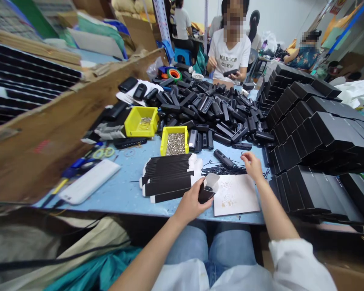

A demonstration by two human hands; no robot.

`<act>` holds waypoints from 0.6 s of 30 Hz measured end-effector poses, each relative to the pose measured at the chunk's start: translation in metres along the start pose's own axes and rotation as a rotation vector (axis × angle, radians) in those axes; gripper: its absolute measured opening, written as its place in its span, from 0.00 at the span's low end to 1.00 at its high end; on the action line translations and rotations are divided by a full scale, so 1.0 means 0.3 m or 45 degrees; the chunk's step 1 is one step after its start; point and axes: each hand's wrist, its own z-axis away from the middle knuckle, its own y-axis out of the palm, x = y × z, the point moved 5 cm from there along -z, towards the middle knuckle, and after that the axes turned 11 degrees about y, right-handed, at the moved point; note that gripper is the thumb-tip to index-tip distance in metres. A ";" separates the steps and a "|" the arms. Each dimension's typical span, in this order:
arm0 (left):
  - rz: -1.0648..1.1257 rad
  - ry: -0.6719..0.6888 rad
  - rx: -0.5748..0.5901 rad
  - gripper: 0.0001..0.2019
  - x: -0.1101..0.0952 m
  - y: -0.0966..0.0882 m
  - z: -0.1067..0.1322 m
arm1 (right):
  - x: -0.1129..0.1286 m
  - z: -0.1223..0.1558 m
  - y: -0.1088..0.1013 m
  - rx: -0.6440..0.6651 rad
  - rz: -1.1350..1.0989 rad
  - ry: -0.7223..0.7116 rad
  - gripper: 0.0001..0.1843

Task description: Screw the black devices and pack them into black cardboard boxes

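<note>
While the left hand point(191, 205) grips and partly hides a black box point(206, 195), the right hand point(252, 165) pinches a dark piece point(242, 153) too small to identify.

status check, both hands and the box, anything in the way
Left hand gripping black box, flaps open. Right hand pinching what looks like a small dark piece. White board between hands, loose black strips just beyond.
</note>
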 end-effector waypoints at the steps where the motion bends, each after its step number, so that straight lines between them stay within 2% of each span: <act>1: -0.026 0.027 0.038 0.36 -0.003 0.006 -0.004 | 0.019 0.073 0.035 0.009 -0.080 -0.038 0.35; 3: -0.053 0.041 0.100 0.39 -0.004 0.017 -0.005 | 0.066 0.219 0.113 0.070 -0.286 -0.159 0.40; 6: -0.082 0.065 0.117 0.41 0.001 0.027 -0.001 | 0.114 0.359 0.204 0.115 -0.279 -0.323 0.33; 8: -0.117 0.133 0.115 0.35 0.003 0.032 0.001 | 0.116 0.383 0.233 0.098 -0.217 -0.352 0.31; 10: -0.137 0.181 0.121 0.23 0.005 0.040 0.001 | 0.094 0.368 0.248 0.092 -0.290 -0.238 0.34; 12: -0.131 0.160 0.141 0.20 0.009 0.051 -0.004 | 0.069 0.350 0.280 0.208 -0.413 -0.100 0.39; 13: -0.110 0.130 0.135 0.23 0.011 0.054 -0.008 | 0.067 0.349 0.302 0.310 -0.451 -0.092 0.41; 15: -0.027 0.056 0.114 0.35 0.009 0.059 -0.017 | 0.079 0.361 0.345 0.500 -0.453 -0.195 0.42; 17: 0.066 -0.021 0.085 0.46 0.006 0.059 -0.025 | 0.088 0.373 0.364 0.536 -0.413 -0.270 0.39; 18: 0.100 -0.053 0.093 0.48 0.004 0.059 -0.028 | 0.087 0.373 0.366 0.521 -0.393 -0.262 0.38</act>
